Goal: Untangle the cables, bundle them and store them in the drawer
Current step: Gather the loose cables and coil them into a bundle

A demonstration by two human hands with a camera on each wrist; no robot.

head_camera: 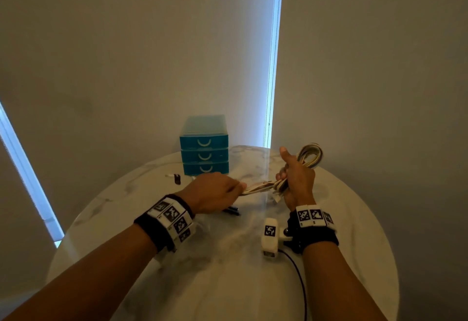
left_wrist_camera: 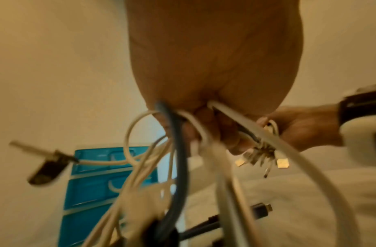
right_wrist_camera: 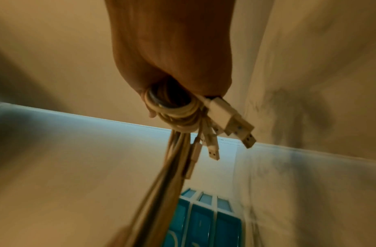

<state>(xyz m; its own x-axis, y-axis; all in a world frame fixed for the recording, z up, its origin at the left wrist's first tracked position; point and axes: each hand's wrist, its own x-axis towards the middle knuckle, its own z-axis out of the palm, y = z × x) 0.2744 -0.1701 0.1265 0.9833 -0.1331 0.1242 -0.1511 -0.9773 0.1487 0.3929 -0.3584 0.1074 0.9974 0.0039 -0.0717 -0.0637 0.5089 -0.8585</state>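
Note:
My right hand [head_camera: 296, 176] grips a bundle of white and cream cables [head_camera: 310, 156] above the marble table, loops sticking out past the fist and USB plugs [right_wrist_camera: 235, 123] hanging below it. The cable strands [head_camera: 258, 186] run leftward to my left hand [head_camera: 215, 191], which holds them along with a dark cable [left_wrist_camera: 178, 150]. In the left wrist view loose ends and a small dark connector [left_wrist_camera: 47, 168] dangle. The teal three-drawer unit [head_camera: 204, 154] stands at the table's far edge, all drawers closed.
A small dark object [head_camera: 177, 178] lies left of the drawer unit. Dark items [head_camera: 231, 210] lie on the round marble table [head_camera: 228, 270] under my left hand. A thin black wire [head_camera: 298, 277] trails from the right wrist camera. Walls and blinds stand behind.

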